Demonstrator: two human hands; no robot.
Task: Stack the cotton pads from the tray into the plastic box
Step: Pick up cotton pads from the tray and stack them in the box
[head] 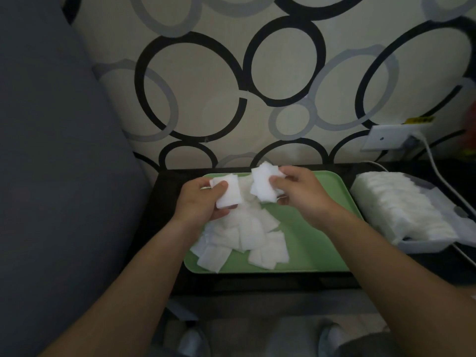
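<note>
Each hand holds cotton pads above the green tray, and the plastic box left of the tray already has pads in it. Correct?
No: the head view shows the plastic box right of the green tray, not left. The rest stands: left hand and right hand each hold cotton pads above the tray, and the box has stacked pads in it.

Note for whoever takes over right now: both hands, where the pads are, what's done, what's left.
The left hand grips a small stack of pads over the tray.
The right hand pinches a second bunch, also over the tray.
Done: the box, right of the tray, holds rows of pads.
Left: the loose pads on the tray and both handfuls go into the box.
</note>
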